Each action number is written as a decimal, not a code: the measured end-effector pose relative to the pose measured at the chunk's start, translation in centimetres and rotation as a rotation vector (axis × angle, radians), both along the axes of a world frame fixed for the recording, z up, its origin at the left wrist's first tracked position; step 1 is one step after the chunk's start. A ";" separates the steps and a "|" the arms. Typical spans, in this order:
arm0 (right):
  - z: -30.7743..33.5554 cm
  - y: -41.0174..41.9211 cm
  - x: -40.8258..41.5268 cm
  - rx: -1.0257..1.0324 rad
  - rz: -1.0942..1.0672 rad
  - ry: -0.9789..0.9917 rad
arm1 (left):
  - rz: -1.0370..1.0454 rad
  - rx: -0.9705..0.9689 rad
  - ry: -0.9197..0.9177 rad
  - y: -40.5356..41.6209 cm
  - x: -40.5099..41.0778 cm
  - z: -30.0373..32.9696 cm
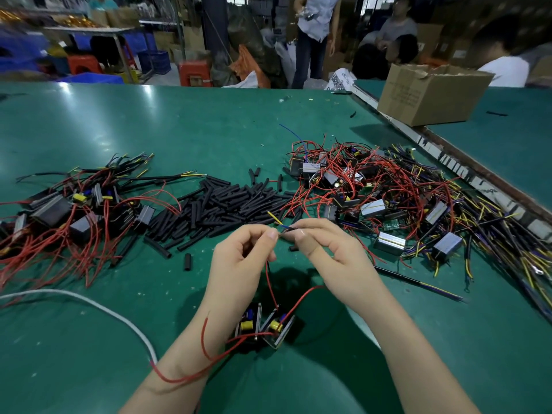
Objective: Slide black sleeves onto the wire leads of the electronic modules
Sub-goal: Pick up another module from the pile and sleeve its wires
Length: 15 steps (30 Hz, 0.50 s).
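Two electronic modules [264, 327] with yellow capacitors and red wires hang below my hands, near the table's front edge. My left hand [242, 261] pinches their thin wire leads [276, 218]; yellow and blue tips stick out beyond my fingers. My right hand [325, 249] pinches a short black sleeve [287, 232] at those lead tips, thumb against forefinger. A heap of loose black sleeves [221, 204] lies just beyond my hands. Most of the held sleeve is hidden by my fingers.
A pile of modules with sleeved leads [74, 204] lies at the left, a tangle of bare-wired modules [403, 198] at the right. A cardboard box [430, 94] stands at the back right. A white cable [98, 306] crosses the green table [179, 130]. People sit and stand behind.
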State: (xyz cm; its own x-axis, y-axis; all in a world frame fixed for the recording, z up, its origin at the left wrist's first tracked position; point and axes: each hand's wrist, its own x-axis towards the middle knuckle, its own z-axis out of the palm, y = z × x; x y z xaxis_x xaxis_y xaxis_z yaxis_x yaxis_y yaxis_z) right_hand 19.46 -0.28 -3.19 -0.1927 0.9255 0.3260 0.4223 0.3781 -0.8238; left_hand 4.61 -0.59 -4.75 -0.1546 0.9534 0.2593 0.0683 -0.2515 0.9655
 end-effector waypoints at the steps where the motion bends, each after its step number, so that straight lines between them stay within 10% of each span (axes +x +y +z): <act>1: 0.0 0.0 0.0 0.009 -0.002 -0.020 | 0.001 -0.008 -0.019 0.1 0.0 0.0; 10: -0.5 0.4 0.7 0.154 -0.012 -0.110 | -0.137 -0.021 0.119 -0.1 -0.7 0.4; 15: -0.4 0.5 1.1 -0.111 0.117 0.154 | -0.196 -0.052 0.104 0.0 -1.1 0.8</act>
State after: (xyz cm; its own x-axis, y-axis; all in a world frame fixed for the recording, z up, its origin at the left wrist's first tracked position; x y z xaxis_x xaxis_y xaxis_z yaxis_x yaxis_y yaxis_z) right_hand 20.59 0.20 -3.56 -0.2563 0.9319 0.2568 0.2467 0.3199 -0.9148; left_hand 3.51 -0.61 -3.93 0.0603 0.9751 0.2134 0.1228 -0.2194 0.9679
